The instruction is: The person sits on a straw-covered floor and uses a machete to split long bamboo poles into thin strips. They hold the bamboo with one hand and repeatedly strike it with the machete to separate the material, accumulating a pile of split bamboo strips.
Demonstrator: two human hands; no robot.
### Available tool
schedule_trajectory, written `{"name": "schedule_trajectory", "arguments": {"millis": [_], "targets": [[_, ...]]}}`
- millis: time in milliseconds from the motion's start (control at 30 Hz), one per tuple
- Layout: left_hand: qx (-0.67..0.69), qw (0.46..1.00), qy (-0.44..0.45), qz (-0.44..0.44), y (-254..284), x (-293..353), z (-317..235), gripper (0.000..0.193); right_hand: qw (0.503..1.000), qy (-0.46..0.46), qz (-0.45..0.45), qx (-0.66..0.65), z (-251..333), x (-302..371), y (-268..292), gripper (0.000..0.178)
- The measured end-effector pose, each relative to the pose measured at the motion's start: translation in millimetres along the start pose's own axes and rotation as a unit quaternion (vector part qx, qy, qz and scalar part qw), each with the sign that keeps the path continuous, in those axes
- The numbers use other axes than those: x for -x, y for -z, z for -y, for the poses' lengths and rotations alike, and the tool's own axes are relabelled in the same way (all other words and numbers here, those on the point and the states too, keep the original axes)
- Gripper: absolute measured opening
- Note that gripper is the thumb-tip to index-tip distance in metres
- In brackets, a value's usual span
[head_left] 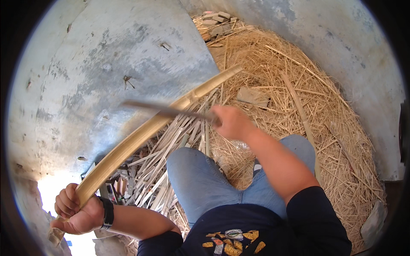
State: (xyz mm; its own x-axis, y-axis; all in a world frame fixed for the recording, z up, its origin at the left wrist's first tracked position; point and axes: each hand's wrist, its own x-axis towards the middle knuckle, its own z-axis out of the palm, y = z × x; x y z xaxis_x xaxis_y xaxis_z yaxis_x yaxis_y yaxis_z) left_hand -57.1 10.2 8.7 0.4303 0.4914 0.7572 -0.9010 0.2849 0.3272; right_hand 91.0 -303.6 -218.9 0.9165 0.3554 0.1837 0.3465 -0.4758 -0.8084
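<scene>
A long split length of bamboo [132, 144], its hollow pale side showing, slants from the lower left up to the middle of the head view. My left hand [81, 209], with a dark watch on its wrist, is closed around its lower end. In my right hand [232, 122] is the handle of a long dark knife [153, 107]. The blade is smeared by motion and crosses the bamboo's upper half, pointing left. Whether it touches the bamboo I cannot tell.
Bamboo shavings [277, 102] lie heaped over the floor. Thin split strips [156, 170] are stacked beside my left knee. A longer pole [299, 106] leans by my right knee. Bricks [218, 21] sit at the far corner, and weathered walls [115, 55] rise on both sides.
</scene>
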Motion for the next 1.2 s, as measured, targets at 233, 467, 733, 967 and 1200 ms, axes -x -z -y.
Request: {"name": "schedule_trajectory", "arguments": {"millis": [233, 467, 733, 967, 1200], "targets": [[0.019, 1.000, -0.001, -0.012, -7, 0, -3, 0.043, 0.981, -0.117, -0.143, -0.058, -31, -13, -3, 0.029], [0.032, 0.998, 0.047, 0.011, 3, 0, 9, 0.041, 0.994, 0.038, 0.103, -0.019, 16, 2, 9, 0.029], [0.022, 1.000, 0.007, 0.005, 0, -2, -1, 0.040, 0.977, -0.093, -0.178, -0.076, -31, -10, 19, 0.030], [-0.003, 0.997, 0.075, -0.004, -8, 12, 22, 0.043, 0.993, 0.064, 0.095, 0.030, 19, 6, 21, 0.034], [0.023, 1.000, 0.007, 0.019, -4, 3, 0, 0.042, 0.978, -0.145, -0.135, -0.064, -51, -13, 29, 0.023]]}}
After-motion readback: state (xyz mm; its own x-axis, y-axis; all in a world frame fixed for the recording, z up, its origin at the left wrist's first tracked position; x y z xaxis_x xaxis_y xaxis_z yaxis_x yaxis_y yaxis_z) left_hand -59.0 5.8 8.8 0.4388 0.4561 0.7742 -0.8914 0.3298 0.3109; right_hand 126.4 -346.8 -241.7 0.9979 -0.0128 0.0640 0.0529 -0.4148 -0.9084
